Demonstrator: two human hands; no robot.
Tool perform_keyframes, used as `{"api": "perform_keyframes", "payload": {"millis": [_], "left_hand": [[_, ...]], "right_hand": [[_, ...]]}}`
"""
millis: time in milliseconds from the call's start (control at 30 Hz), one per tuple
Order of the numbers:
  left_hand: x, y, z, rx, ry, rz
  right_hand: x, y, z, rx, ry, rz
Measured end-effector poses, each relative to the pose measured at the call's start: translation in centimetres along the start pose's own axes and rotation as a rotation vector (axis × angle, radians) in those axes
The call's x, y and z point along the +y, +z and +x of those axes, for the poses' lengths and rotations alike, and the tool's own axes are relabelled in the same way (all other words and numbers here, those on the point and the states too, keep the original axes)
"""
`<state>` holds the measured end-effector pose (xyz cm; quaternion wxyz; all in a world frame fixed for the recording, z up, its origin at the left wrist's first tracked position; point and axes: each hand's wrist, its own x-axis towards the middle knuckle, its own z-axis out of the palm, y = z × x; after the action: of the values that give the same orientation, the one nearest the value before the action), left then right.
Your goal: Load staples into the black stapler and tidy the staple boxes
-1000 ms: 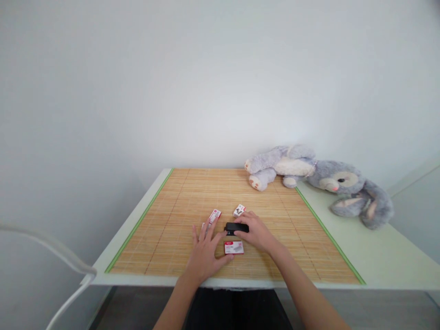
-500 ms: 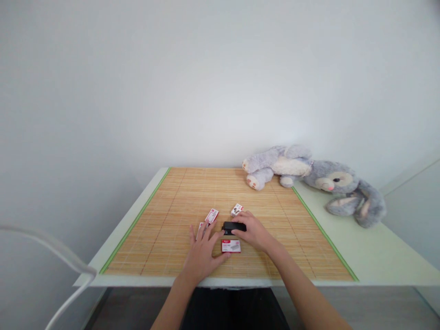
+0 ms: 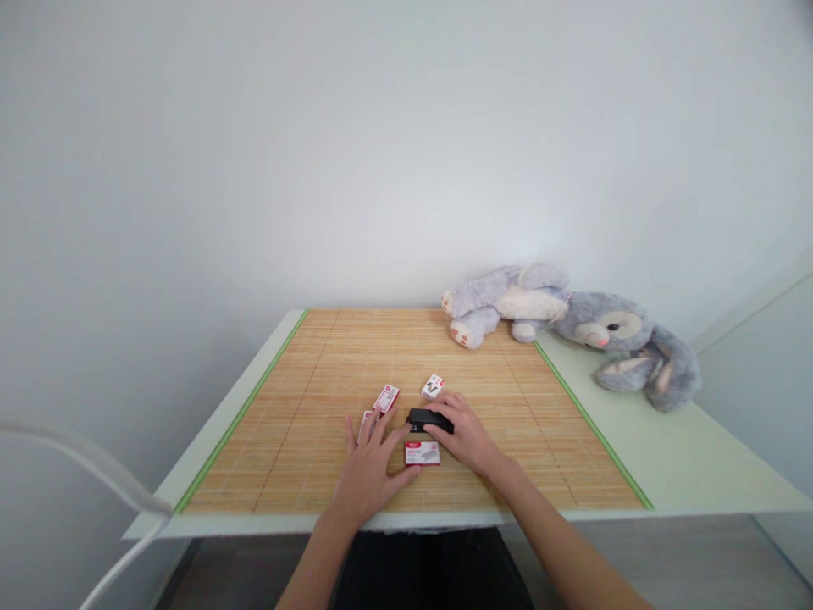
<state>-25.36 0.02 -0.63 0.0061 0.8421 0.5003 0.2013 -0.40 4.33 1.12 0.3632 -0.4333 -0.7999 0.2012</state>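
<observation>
My right hand (image 3: 465, 435) grips a small black stapler (image 3: 427, 419) lying on the bamboo mat (image 3: 318, 398). My left hand (image 3: 368, 462) rests flat on the mat with fingers spread, its thumb beside a red and white staple box (image 3: 422, 453) just in front of the stapler. Its fingertips partly cover another small box (image 3: 365, 418). Two more red and white boxes lie just beyond, one (image 3: 385, 397) on the left and one (image 3: 433, 386) on the right.
The mat covers a pale green table (image 3: 673, 462) pushed against a white wall. A grey plush rabbit (image 3: 572, 326) lies at the back right, partly on the mat. A white cable (image 3: 95, 474) curves past the table's left front corner.
Both hands keep their places on the stapler and mat. The whole scene has shifted slightly left and down as my head moved.
</observation>
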Motion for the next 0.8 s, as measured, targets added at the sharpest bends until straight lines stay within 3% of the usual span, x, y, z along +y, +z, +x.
{"api": "perform_keyframes", "payload": {"millis": [200,800], "left_hand": [[0.0,-0.2,-0.1,0.001,0.016,0.001],[0.5,-1.2,-0.1,0.023,0.062,-0.027]], "right_hand": [[0.0,0.8,-0.8,0.064,0.013,0.009],[0.1,1.0,-0.8,0.059,0.001,0.018]]}}
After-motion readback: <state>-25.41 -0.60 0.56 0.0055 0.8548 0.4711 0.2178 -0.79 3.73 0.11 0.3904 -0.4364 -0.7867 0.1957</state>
